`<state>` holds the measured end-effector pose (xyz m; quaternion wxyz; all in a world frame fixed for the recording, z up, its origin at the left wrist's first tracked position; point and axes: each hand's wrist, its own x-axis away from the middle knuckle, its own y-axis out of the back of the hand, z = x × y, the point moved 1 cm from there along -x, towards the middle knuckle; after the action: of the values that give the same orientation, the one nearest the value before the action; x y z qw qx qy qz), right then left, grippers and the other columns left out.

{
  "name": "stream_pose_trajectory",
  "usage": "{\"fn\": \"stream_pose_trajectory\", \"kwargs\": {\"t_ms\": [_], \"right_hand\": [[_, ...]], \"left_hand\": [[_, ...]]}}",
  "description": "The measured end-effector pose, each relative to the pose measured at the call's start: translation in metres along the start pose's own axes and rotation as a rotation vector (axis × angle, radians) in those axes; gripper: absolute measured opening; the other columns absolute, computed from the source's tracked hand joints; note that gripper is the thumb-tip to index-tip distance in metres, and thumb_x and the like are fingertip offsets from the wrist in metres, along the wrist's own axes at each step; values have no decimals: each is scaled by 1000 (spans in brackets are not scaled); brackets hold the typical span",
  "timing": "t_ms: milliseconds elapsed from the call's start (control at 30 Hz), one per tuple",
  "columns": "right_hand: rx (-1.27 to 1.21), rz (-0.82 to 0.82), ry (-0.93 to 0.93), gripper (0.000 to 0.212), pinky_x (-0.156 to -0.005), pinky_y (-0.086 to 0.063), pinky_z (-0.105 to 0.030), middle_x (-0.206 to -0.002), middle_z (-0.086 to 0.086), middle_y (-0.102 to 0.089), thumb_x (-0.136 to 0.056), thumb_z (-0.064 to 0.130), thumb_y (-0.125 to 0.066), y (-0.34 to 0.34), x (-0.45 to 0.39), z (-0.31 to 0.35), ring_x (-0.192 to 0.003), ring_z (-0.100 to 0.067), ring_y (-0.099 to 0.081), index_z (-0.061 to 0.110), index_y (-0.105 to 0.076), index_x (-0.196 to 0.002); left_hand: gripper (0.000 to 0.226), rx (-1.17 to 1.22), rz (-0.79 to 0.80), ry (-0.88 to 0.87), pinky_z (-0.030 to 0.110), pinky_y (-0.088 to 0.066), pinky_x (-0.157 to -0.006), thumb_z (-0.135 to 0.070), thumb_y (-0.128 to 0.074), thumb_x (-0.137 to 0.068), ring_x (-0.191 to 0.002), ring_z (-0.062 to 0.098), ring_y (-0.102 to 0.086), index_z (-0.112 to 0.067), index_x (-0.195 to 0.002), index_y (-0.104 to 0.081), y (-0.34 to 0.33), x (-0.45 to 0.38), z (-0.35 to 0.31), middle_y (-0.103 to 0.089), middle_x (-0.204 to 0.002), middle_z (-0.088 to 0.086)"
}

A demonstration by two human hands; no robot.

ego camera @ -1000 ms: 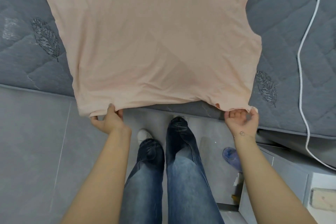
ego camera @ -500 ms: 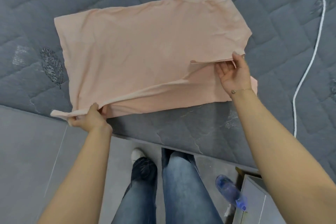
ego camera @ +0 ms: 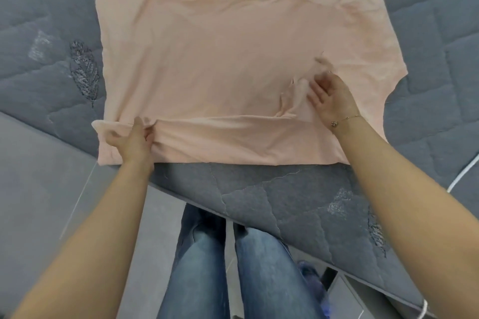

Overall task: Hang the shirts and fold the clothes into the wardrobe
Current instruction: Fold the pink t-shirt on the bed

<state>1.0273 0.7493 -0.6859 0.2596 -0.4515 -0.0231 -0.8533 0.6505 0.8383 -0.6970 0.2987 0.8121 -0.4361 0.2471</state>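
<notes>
The right hand (ego camera: 329,97) is blurred, so the fingers (ego camera: 315,93) are hard to read: they seem to be loosely spread with a flap of cloth against them, but I cannot tell whether they pinch it or only touch it. The left hand (ego camera: 132,137) is clearer; its fingers (ego camera: 149,134) are curled narrow and hold a bunched fold near the lower left corner of the shirt (ego camera: 220,59).

The peach shirt lies spread on the bed (ego camera: 285,202), and its lower edge is turned up in a band that runs from the left fingers across to the right fingers. Beyond the right fingers the cloth rises toward a sleeve whose top is cut off by the upper edge of the picture. Part of the shirt lies hidden under the right wrist, which wears a thin bracelet (ego camera: 344,119).

The bed is covered in grey quilted fabric with stitched leaf shapes; one leaf (ego camera: 84,70) sits above and to the left of the left fingers. A white cord (ego camera: 464,176) shows at the right edge, well to the right of the right fingers, mostly out of frame. Below both hands are legs in blue jeans (ego camera: 202,267) on a grey floor (ego camera: 39,176), and something blue (ego camera: 315,282) beside the right leg is too blurred to name.
</notes>
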Motion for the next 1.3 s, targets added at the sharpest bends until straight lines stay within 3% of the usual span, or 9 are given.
{"fn": "stream_pose_trajectory", "kwargs": {"t_ms": [67,233,433,567,800,900,1000,1100,1300], "right_hand": [[147,-65,115,21,-89,-50,-29,-107,-4,-58,-96,11,-54,3,6,-8,-102,-17,-58,13,-53,-116],[767,-14,454,19,-77,-46,-15,-93,4,-65,-88,2,-58,1,60,-61,-82,-1,-57,12,-65,-102],[828,67,-90,18,-71,-54,-29,-81,-8,-68,-94,20,-60,-13,103,-167,-78,-20,-62,4,-66,-92],[779,-123,-64,21,-74,-54,-35,-73,-5,-64,-92,27,-64,-25,104,-187,-70,-16,-59,11,-61,-78],[901,-44,-174,7,-63,-50,-29,-92,-8,-64,-93,17,-60,-31,113,-171,-68,-17,-63,11,-59,-92],[899,-61,-98,10,-55,-49,-19,-94,-8,-66,-92,13,-61,-19,110,-132,-68,-16,-64,8,-64,-101],[903,-154,90,16,-70,-53,-29,-94,-9,-67,-88,9,-63,-2,91,-72,-76,-20,-64,6,-67,-103],[886,-251,229,20,-81,-54,-41,-108,-12,-66,-85,7,-59,20,55,-14,-88,-25,-65,14,-64,-103],[856,-155,241,33,-39,-48,-23,-103,-3,-55,-86,14,-70,19,-25,48,-55,-18,-61,14,-52,-114]], "left_hand": [[68,-298,67,-123,27,-49,-94,-23,-64,-91,-104,16,-58,-13,-145,-24,10,-3,3,-49,-115,-1],[59,-615,-202,-297,33,-43,-98,-25,-74,-83,-115,29,-51,-5,-131,-48,52,-26,7,-46,-132,15],[47,-670,-90,-182,39,-47,-96,-40,-69,-87,-108,27,-53,-2,-112,-57,88,-48,16,-49,-121,16],[24,-843,134,-471,39,-40,-68,-27,-63,-93,-79,24,-47,-7,-88,-49,108,-55,4,-50,-84,9],[40,-1077,-151,-587,46,-38,-86,-5,-64,-84,-108,40,-48,-2,-121,-50,89,-42,-28,-45,-123,24],[38,-1056,119,-797,36,-37,-82,-6,-67,-80,-103,35,-51,-7,-116,-56,44,-5,-35,-51,-116,17],[22,-989,593,-627,21,-37,-66,-19,-66,-87,-82,18,-58,-15,-107,-59,-18,37,-21,-59,-95,-1],[20,-981,795,-404,24,-44,-63,-27,-64,-89,-65,11,-61,-16,-105,-58,-83,79,6,-64,-78,-3],[40,-841,859,-22,15,-40,-37,-38,-67,-87,-41,10,-61,-17,-112,-45,-182,135,46,-72,-76,3]]}}
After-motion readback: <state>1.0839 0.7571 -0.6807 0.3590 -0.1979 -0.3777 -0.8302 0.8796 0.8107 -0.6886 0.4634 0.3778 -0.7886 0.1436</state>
